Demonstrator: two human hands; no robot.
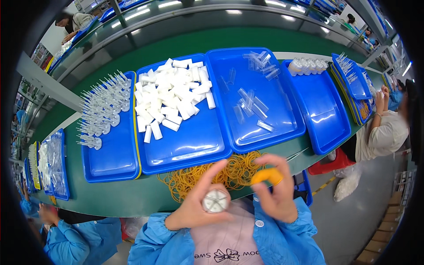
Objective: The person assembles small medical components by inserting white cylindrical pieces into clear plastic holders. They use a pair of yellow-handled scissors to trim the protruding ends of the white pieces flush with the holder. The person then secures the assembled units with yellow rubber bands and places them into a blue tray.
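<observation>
My left hand is wrapped around a round bundle seen end-on, its white face split into wedges by clear lines. My right hand is raised just beside it, apart from the bundle. An orange finger cot covers one of its fingertips, which curls close to the thumb; whatever may be pinched there is too small to make out. Right behind both hands lies a loose heap of yellow rubber bands on the green table.
Blue trays hold white foam-like cylinders, clear plastic tubes, thin-stemmed clear parts and finished-looking bundles. Co-workers sit at left and right. A red stool stands at the right.
</observation>
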